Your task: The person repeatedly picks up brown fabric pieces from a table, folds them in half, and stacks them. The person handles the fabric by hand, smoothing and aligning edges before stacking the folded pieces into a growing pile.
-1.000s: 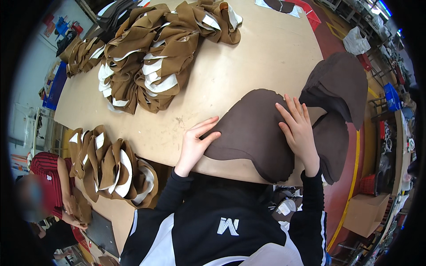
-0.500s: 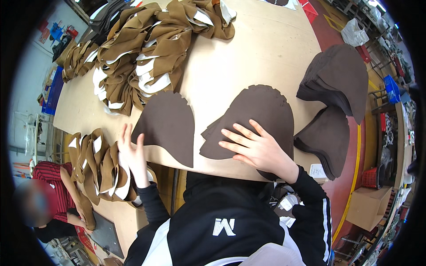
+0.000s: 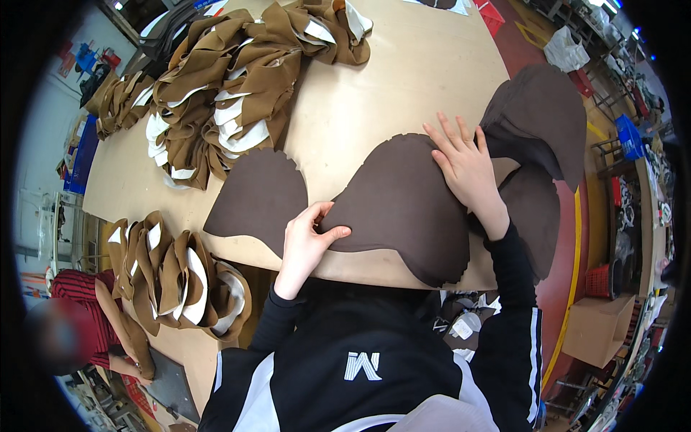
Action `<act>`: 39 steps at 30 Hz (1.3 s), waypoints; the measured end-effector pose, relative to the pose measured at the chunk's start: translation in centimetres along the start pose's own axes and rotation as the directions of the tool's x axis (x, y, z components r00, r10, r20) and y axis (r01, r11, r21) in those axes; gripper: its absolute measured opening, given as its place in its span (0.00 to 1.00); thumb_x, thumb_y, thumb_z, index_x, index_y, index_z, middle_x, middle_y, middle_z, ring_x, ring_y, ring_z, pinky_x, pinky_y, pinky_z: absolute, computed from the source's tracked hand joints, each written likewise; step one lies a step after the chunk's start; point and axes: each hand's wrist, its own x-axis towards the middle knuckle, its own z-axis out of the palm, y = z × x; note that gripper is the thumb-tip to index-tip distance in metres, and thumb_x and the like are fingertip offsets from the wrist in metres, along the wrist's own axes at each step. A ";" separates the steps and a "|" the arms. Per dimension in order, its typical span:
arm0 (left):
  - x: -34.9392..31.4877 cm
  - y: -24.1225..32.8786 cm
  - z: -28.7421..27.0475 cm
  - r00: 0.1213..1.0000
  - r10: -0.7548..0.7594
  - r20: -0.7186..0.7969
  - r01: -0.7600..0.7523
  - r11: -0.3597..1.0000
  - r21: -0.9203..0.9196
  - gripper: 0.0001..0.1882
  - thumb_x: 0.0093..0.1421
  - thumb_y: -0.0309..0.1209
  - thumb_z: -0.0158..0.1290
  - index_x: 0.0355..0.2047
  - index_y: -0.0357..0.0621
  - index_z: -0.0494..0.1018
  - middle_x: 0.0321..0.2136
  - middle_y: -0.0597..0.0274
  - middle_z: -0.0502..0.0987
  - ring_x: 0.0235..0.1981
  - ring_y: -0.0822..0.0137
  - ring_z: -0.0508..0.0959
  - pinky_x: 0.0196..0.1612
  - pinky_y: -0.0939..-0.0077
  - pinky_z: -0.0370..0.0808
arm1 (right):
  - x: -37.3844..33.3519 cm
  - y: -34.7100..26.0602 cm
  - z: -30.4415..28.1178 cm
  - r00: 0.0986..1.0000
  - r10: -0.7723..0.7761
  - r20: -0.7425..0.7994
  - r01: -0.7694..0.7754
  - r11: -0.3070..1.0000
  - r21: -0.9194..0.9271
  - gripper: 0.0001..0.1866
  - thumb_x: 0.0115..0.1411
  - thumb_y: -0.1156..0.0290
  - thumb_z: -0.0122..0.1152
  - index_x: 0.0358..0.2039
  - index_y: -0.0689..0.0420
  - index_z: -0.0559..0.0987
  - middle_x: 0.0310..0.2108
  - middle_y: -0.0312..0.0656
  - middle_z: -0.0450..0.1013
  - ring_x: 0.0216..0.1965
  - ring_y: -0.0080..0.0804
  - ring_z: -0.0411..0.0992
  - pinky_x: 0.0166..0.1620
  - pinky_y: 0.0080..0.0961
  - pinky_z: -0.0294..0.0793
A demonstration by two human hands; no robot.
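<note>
A dark brown curved panel [image 3: 399,209] with small notches along its edge lies in front of me at the table's near side. Its left edge is pinched between the thumb and fingers of my left hand [image 3: 306,241]. My right hand [image 3: 468,169] is flat with spread fingers at the panel's upper right edge, beside the stacks. To the left rests another dark brown panel [image 3: 259,194], touched by neither hand. Two stacks of such panels stand at the right, an upper stack [image 3: 543,119] overlapping a lower stack [image 3: 533,205].
Heaped brown-and-white pieces [image 3: 237,93] cover the far left of the pale table [image 3: 392,75]. A bundle of similar pieces [image 3: 173,277] sits lower left, near a co-worker in a striped sleeve [image 3: 83,295]. A cardboard box [image 3: 597,327] and red basket [image 3: 603,281] stand at right.
My left hand has moved right, from the left panel to the middle panel's edge, and closed on it. The right hand has slid up and right; the middle panel now sits turned and lower.
</note>
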 end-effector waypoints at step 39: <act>1.4 1.5 0.9 0.997 0.042 -0.061 -0.039 0.998 0.043 0.18 0.54 0.30 0.69 0.41 0.36 0.76 0.26 0.61 0.80 0.26 0.75 0.72 0.33 0.78 0.70 | 1.2 -0.5 0.7 0.995 -0.071 -0.069 0.068 0.997 -0.048 0.27 0.71 0.55 0.51 0.70 0.36 0.66 0.73 0.34 0.56 0.73 0.38 0.54 0.73 0.50 0.48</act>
